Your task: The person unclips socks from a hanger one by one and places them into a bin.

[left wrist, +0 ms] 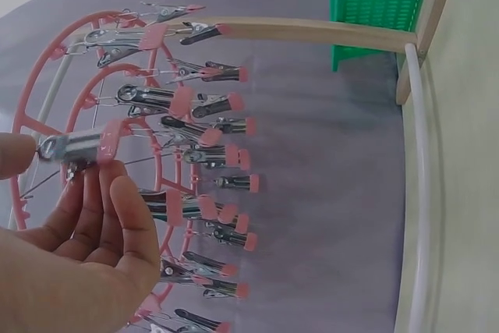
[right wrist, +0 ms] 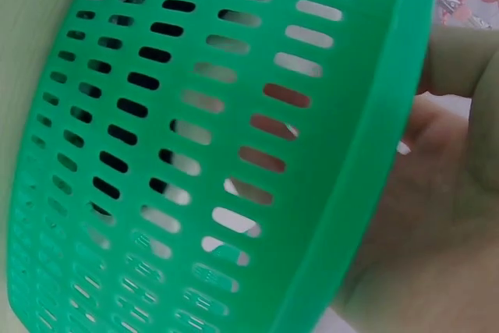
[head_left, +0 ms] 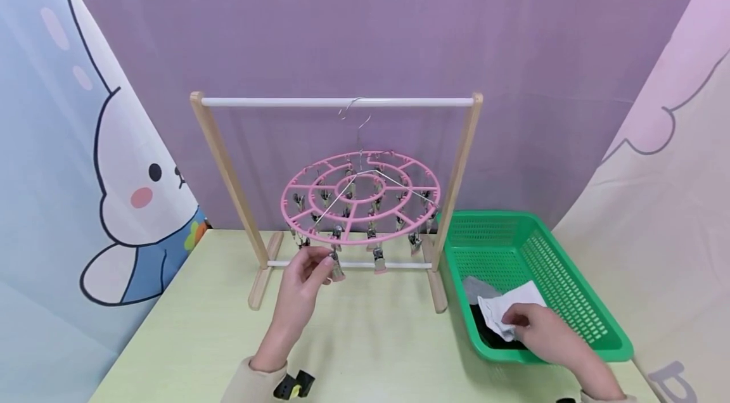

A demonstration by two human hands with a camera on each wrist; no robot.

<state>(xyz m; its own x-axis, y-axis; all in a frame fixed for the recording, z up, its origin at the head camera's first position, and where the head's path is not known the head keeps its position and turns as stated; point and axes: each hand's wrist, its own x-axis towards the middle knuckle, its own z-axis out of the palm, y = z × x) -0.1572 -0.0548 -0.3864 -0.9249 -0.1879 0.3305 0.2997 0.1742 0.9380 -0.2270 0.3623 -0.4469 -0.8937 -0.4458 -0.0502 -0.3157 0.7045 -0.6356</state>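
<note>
A round pink clip hanger (head_left: 360, 242) hangs from a rack by its metal hook, with several metal clips dangling below. My left hand (head_left: 301, 289) pinches one metal clip (left wrist: 74, 148) with pink tips at the near side of the hanger, the thumb at its upper end and fingers behind. To the right, my right hand (head_left: 550, 334) reaches over the near rim of a green basket (head_left: 578, 286) and pinches a white cloth (head_left: 523, 297) between thumb and fingers. In the right wrist view, the basket wall (right wrist: 343, 161) hides most of that cloth.
The rack has a white top bar (head_left: 274, 102) on wooden posts, with a lower bar and wooden feet (head_left: 436, 292) on the pale table (head_left: 199, 327). Grey cloth (head_left: 478, 289) and black cloth (head_left: 485, 329) lie in the basket. A purple curtain (head_left: 365, 29) stands behind.
</note>
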